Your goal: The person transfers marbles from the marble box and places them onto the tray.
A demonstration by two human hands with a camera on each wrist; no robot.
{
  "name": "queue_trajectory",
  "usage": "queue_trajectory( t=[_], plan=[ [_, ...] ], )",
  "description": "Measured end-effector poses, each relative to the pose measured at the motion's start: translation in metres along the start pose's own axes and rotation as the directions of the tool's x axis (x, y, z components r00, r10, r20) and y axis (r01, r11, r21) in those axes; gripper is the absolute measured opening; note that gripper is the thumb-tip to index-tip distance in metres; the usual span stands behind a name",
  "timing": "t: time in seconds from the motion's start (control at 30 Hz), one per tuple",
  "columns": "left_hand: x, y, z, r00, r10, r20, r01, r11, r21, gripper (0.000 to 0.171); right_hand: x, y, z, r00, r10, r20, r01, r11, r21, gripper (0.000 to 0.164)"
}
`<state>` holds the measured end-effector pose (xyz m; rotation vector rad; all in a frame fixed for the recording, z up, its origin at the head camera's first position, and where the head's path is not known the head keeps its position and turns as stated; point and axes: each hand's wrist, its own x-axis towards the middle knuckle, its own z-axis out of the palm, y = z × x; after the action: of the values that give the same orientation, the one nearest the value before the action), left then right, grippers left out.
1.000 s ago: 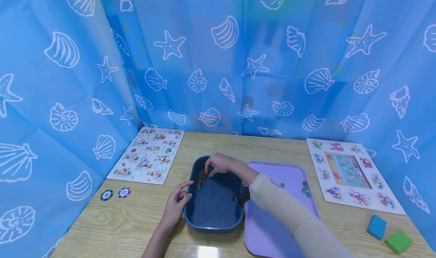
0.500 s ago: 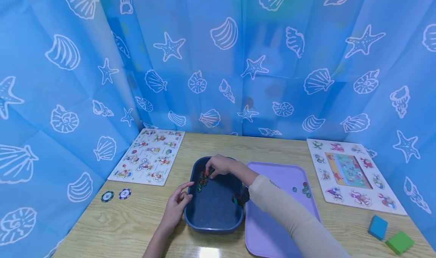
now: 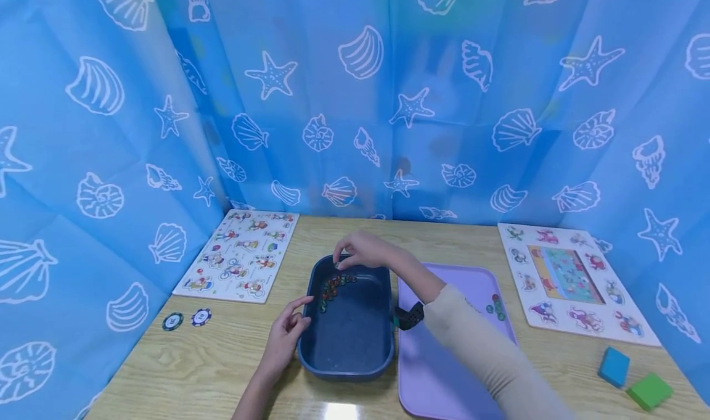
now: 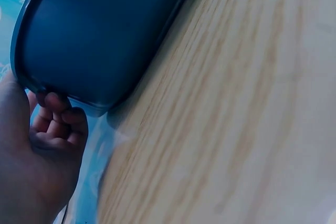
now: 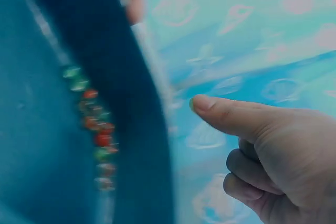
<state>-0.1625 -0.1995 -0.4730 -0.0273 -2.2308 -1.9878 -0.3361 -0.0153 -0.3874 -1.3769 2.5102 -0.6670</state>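
Note:
A dark blue plastic basin stands on the table, with a curved line of small green and orange-red glass marbles along its far left side. At its left wall, my left hand grips the rim; in the left wrist view the curled fingers meet the rim's edge. My right hand is above the basin's far rim, with a small greenish marble pinched at the thumb tip. The index finger is mostly out of sight in the right wrist view.
Right of the basin lies a lilac tray with a few green and red marbles. Puzzle boards flank both sides. Two poker chips lie left; blue and green blocks lie right. A shell-patterned curtain hangs behind.
My right hand has lifted from the marbles up to the basin's far rim, with a marble between its fingertips. More marbles show where it was. My left hand stays at the rim.

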Motion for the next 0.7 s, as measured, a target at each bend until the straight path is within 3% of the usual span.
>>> queue_trajectory(
  t=[0.13, 0.27, 0.4, 0.57, 0.7],
  plan=[
    [0.0, -0.001, 0.001, 1.0, -0.007, -0.003, 0.007, 1.0, -0.011, 0.036, -0.031, -0.001, -0.024, 0.995, 0.047, -0.085, -0.038, 0.994, 0.105, 0.021],
    [0.001, -0.001, 0.0, 1.0, -0.022, -0.016, 0.021, 0.999, -0.027, 0.034, -0.069, 0.017, -0.033, 0.973, 0.149, -0.175, -0.123, 0.981, 0.151, 0.018],
    [0.0, 0.0, -0.001, 0.999, -0.046, -0.023, 0.045, 0.998, -0.032, 0.032, -0.106, 0.048, -0.024, 0.95, 0.203, -0.236, -0.177, 0.976, 0.128, 0.019],
    [0.0, 0.0, 0.0, 0.999, -0.049, -0.023, 0.049, 0.998, -0.03, 0.033, -0.145, 0.084, -0.003, 0.93, 0.29, -0.226, -0.264, 0.954, 0.14, 0.018],
    [0.0, 0.0, 0.001, 0.998, -0.058, -0.02, 0.058, 0.998, -0.023, 0.033, -0.164, 0.106, 0.013, 0.918, 0.325, -0.227, -0.302, 0.944, 0.131, 0.016]
  ],
)
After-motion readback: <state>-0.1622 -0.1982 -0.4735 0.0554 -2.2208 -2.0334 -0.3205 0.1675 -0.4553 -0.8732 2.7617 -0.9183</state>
